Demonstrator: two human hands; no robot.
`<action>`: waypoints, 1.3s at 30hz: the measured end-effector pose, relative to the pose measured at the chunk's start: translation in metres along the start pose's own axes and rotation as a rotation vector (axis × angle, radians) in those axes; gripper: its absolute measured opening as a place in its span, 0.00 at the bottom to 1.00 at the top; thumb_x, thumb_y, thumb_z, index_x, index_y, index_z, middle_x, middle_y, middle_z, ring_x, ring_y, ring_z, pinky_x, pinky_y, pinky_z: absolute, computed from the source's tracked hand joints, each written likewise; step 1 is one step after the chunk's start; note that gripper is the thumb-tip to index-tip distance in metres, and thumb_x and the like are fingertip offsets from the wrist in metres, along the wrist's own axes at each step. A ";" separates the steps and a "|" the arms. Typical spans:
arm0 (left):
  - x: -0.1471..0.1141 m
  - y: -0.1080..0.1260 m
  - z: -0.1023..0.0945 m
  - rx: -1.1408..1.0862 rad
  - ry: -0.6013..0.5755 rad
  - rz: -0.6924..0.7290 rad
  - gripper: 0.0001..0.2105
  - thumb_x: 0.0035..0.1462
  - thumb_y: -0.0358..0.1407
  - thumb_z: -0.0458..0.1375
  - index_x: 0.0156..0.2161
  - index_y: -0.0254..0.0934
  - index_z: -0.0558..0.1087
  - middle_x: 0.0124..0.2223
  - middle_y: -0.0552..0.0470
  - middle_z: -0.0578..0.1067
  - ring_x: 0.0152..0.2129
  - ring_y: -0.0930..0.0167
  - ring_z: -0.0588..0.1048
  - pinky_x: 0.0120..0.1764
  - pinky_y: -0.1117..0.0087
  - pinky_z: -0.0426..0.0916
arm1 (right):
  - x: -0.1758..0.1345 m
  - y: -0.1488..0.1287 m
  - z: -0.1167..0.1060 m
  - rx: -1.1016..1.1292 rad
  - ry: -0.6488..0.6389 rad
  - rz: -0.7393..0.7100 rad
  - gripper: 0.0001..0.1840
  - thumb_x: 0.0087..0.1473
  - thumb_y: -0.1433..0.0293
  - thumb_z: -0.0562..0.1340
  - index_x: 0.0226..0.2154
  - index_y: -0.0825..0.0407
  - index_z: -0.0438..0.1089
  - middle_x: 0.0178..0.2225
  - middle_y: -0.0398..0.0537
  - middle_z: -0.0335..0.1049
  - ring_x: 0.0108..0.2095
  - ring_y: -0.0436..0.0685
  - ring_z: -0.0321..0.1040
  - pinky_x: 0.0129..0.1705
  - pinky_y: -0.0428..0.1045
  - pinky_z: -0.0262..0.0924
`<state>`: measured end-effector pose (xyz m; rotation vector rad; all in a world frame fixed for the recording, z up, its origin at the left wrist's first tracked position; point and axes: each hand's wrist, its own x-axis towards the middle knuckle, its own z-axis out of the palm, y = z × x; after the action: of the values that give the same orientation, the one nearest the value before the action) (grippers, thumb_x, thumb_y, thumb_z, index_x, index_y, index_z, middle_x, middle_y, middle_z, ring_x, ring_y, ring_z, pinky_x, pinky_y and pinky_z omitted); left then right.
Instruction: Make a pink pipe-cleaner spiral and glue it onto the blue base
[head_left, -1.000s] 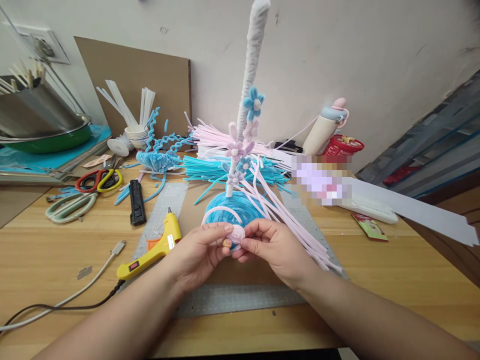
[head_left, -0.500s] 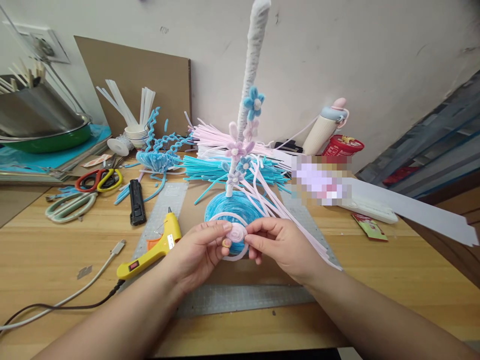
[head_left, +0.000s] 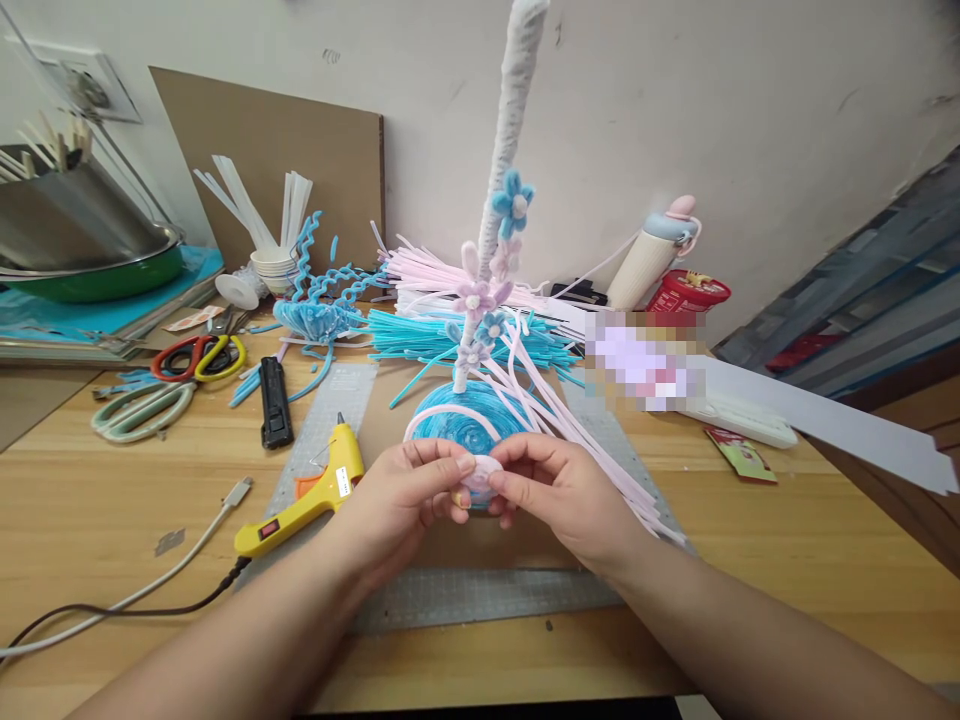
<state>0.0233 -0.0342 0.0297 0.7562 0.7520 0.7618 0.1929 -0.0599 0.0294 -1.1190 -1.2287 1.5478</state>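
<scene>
Between both hands is a coiled pale pink pipe cleaner (head_left: pixel 482 476), its loose length arching above the fingers. My left hand (head_left: pixel 420 482) is closed, pinching the coil's left side between thumb and fingers. On the right side, my right hand (head_left: pixel 551 485) pinches it the same way. Behind and below them lies a round blue pipe-cleaner base (head_left: pixel 442 410). A white wrapped stem (head_left: pixel 506 140) rises from its far side, bearing a blue flower (head_left: pixel 514 203), a lilac flower (head_left: pixel 474 298) and other small flowers. Fingers partly cover the coil.
A yellow glue gun (head_left: pixel 315 495) lies left of my hands, near a black box cutter (head_left: pixel 276 402) and scissors (head_left: pixel 142 412). Bundles of blue pipe cleaners (head_left: pixel 420 338) and pink pipe cleaners (head_left: pixel 435 270) lie behind. A bottle (head_left: pixel 645 265) and red tub (head_left: pixel 686 295) stand back right.
The coil has tipped, its spiral face turning away from view, and has shifted slightly right. Its loose pink length has swung up and left over the blue base. Both hands keep their pinch.
</scene>
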 end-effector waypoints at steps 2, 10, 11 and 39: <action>-0.001 0.001 0.001 0.040 0.010 -0.019 0.09 0.44 0.35 0.67 0.24 0.31 0.74 0.20 0.55 0.73 0.16 0.81 0.66 0.21 0.81 0.62 | 0.000 0.000 -0.002 -0.008 -0.013 0.009 0.15 0.45 0.61 0.68 0.30 0.55 0.70 0.26 0.44 0.72 0.23 0.48 0.67 0.23 0.44 0.63; 0.001 -0.001 0.002 0.119 0.006 -0.016 0.10 0.43 0.37 0.66 0.24 0.32 0.72 0.19 0.56 0.71 0.15 0.80 0.66 0.21 0.79 0.62 | 0.000 0.002 -0.001 -0.020 0.038 0.050 0.15 0.41 0.62 0.70 0.22 0.55 0.67 0.17 0.39 0.66 0.17 0.45 0.62 0.20 0.42 0.59; 0.002 -0.002 0.001 0.123 0.009 -0.011 0.10 0.43 0.37 0.66 0.24 0.32 0.72 0.20 0.56 0.72 0.15 0.80 0.66 0.21 0.79 0.63 | 0.000 0.003 0.001 -0.030 0.076 0.027 0.15 0.41 0.62 0.70 0.22 0.55 0.67 0.16 0.39 0.66 0.17 0.45 0.62 0.20 0.42 0.59; 0.002 0.000 -0.002 -0.067 -0.063 -0.027 0.08 0.48 0.35 0.64 0.27 0.30 0.73 0.21 0.54 0.71 0.17 0.81 0.68 0.23 0.83 0.64 | 0.002 0.009 0.003 0.255 0.018 0.000 0.13 0.44 0.68 0.70 0.28 0.55 0.66 0.24 0.45 0.77 0.26 0.50 0.76 0.30 0.44 0.71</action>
<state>0.0230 -0.0318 0.0281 0.7052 0.6748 0.7322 0.1885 -0.0602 0.0208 -0.9640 -0.9862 1.6380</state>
